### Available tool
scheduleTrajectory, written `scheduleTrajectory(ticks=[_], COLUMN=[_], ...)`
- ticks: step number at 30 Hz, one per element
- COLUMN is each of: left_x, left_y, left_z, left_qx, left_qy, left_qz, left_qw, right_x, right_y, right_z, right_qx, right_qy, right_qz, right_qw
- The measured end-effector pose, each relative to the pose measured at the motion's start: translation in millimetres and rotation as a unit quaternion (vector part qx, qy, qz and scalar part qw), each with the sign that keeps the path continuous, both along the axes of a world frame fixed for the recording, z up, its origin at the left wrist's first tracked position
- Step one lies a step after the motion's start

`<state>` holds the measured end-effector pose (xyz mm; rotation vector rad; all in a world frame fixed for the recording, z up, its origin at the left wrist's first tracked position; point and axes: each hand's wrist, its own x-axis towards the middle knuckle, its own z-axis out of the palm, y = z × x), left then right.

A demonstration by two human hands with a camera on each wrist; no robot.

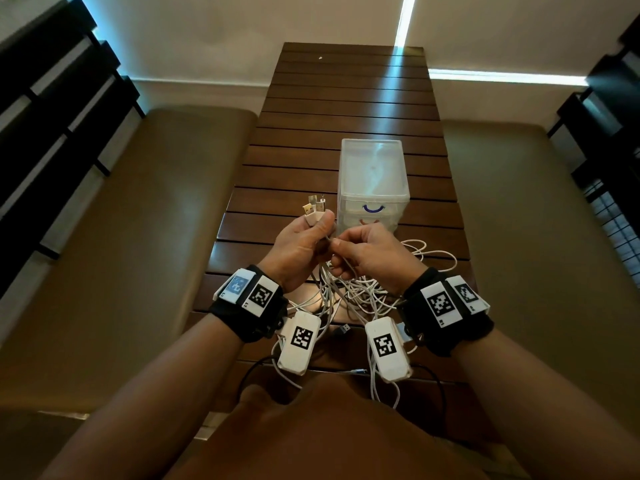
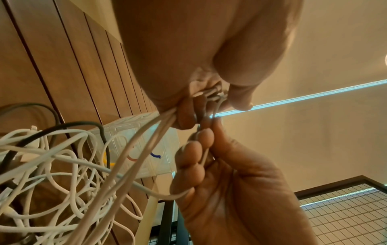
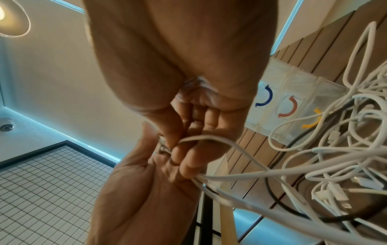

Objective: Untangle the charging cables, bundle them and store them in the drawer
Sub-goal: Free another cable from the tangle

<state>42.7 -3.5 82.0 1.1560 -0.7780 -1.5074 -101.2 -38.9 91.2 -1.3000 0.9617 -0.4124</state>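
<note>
Over the near end of the table, my left hand (image 1: 319, 221) grips a bunch of white cable ends, whose USB plugs (image 1: 314, 206) stick up out of the fist. My right hand (image 1: 336, 242) is right beside it and pinches one white cable just below the left thumb. The strands drop from both hands into a tangle of white charging cables (image 1: 362, 289) on the wood, with a black cable (image 3: 270, 197) running through it. The clear plastic drawer unit (image 1: 374, 174) stands just beyond the hands, its drawers closed, with blue (image 3: 265, 97), red and yellow handles.
The slatted wooden table (image 1: 346, 109) runs away from me, with padded benches (image 1: 166, 216) along both sides. A black USB plug (image 1: 343, 329) lies near my wrists. Cable loops spread to the right of the drawer unit.
</note>
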Motion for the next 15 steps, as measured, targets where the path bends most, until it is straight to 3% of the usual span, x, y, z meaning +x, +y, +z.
scheduleTrajectory(ticks=[9, 15], left_x=[-3.6, 2.5], left_y=[-3.7, -9.6], left_z=[-1.5, 9.3], left_qx=[-0.004, 0.006], left_qy=[-0.02, 0.046], left_qz=[0.029, 0.045], left_qw=[0.999, 0.998], right_x=[0.8, -7.2], right_y=[-3.2, -2.9], right_z=[0.1, -5.9], right_qx=[0.003, -0.051], right_qy=[-0.004, 0.058], right_qz=[-0.017, 0.027], right_qw=[1.0, 0.997])
